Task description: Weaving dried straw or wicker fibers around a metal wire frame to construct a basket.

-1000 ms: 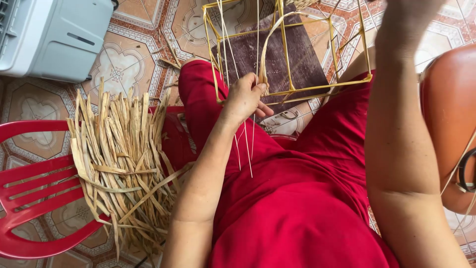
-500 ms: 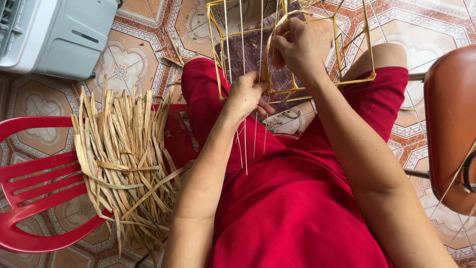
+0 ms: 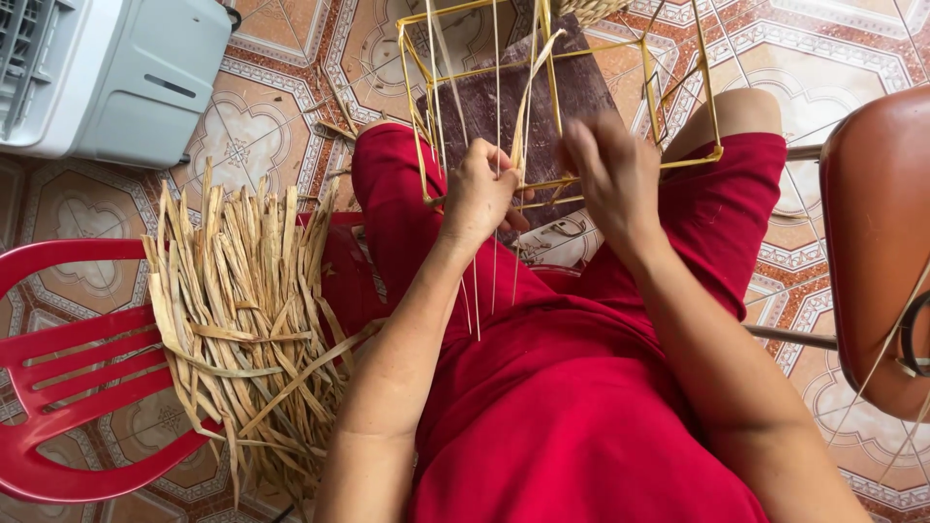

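Patterned floor tiles (image 3: 262,145) in orange, cream and brown spread under a seated person dressed in red, whose knees point toward the far side of the scene. Resting across the knees is a yellow wire frame (image 3: 562,107), box-shaped, with thin pale strands (image 3: 496,116) running down through it and hanging loose past its near edge. The left hand (image 3: 481,194) sits at the frame's near-left corner, fingers curled shut around several of those strands where they cross the bottom wire. The right hand (image 3: 612,174) is just beside it to the right, near the same bottom wire; it is blurred, its fingers look loosely bent together, and I cannot tell whether they pinch a strand. A dark mat (image 3: 581,92) lies on the floor behind the frame. At the left, a bundle of dried straw strips (image 3: 242,310) rests on a red plastic chair (image 3: 68,387). A grey appliance (image 3: 107,77) stands far left, and a brown chair seat (image 3: 877,252) shows at the right edge.
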